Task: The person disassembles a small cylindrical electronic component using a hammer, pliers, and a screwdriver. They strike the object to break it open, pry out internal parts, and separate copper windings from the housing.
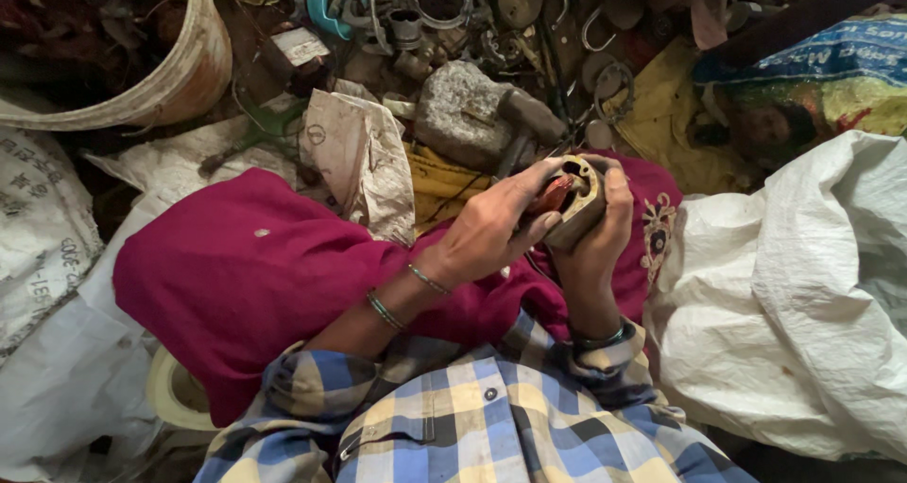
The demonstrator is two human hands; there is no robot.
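Note:
Both my hands hold a small tan metal motor part (578,199) with reddish copper winding inside, over my lap. My left hand (491,226) grips its left side, thumb and fingers pressed on the winding. My right hand (597,232) cups it from below and from the right. Bangles sit on both wrists, and my sleeves are blue-and-yellow plaid. Under my hands lies magenta cloth (255,275) that covers my knees.
A grey stone block (463,112) with a hammer head (529,116) lies just beyond my hands. Behind it is a heap of metal scrap, rings and hooks (529,10). A worn basket (179,77) stands far left. White woven sacks (812,294) lie to my right and left.

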